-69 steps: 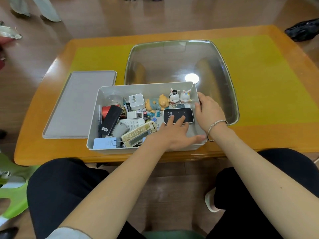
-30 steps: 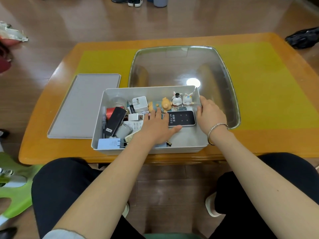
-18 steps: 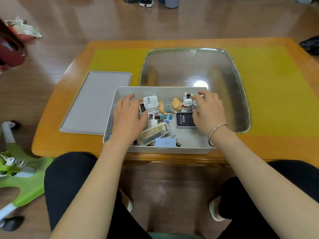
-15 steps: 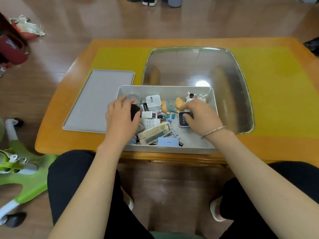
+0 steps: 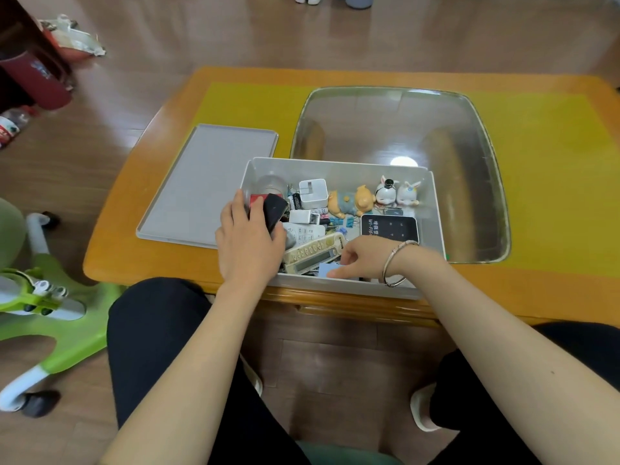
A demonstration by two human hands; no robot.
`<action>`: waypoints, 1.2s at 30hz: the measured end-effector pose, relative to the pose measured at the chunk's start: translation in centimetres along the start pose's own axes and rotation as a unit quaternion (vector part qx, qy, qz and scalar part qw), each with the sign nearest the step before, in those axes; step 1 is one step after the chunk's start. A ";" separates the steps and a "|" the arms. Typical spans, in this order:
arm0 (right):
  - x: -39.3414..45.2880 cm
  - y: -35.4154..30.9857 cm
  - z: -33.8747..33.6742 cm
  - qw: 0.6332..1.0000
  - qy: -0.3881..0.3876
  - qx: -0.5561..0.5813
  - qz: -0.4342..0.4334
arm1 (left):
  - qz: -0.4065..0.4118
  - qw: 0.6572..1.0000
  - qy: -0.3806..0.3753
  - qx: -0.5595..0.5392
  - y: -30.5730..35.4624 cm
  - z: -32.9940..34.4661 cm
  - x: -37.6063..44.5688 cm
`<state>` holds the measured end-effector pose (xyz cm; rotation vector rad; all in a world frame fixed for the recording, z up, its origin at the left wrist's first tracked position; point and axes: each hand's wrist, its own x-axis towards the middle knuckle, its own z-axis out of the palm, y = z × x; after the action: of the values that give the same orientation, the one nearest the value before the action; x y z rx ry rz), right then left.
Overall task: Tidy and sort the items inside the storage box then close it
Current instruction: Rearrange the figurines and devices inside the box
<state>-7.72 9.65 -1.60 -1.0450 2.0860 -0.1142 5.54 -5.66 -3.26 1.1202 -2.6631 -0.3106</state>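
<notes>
Storage box (image 5: 432,229) stands at the near edge of the counter (image 5: 553,290), in front of the person, and its grey lid (image 5: 208,182) lies flat on the counter just to the left of it, so closing is not yet done.

On the left side of the box the left hand (image 5: 250,239) has changed its work: a moment ago it lay flat over the clutter, now its fingers are curled round a black device (image 5: 275,209) and it holds this beside a red item (image 5: 256,199) at the left wall. In the middle, the white adapter (image 5: 313,193), the bear figure (image 5: 352,201) and the cream remote (image 5: 313,253) lie where they lay before. On the right, the right hand (image 5: 364,260) has left the dark Wi-Fi device (image 5: 389,227), which is now uncovered and flat under the two rabbit figures (image 5: 397,193), and has come to the near wall, where its fingers touch a small blue card (image 5: 327,270). I judge that sorting is in the middle: the figures already stand in a row at the back, the electronics are still mixed.

Whether the right hand pinches the card or only presses it I cannot tell, because its fingertips are behind the near wall of the box. The left palm hides the lower part of the black device and what is under it. The small clips and cables in the middle are too small to name
</notes>
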 end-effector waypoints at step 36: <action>-5.0 3.2 2.2 0.877 0.391 0.269 -0.075 | 0.132 0.965 0.096 -0.206 3.4 -1.7 -1.8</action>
<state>-6.49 15.85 -1.30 -0.8712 2.4134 -1.3091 4.99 -2.26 -0.95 0.6258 -2.3840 -0.6319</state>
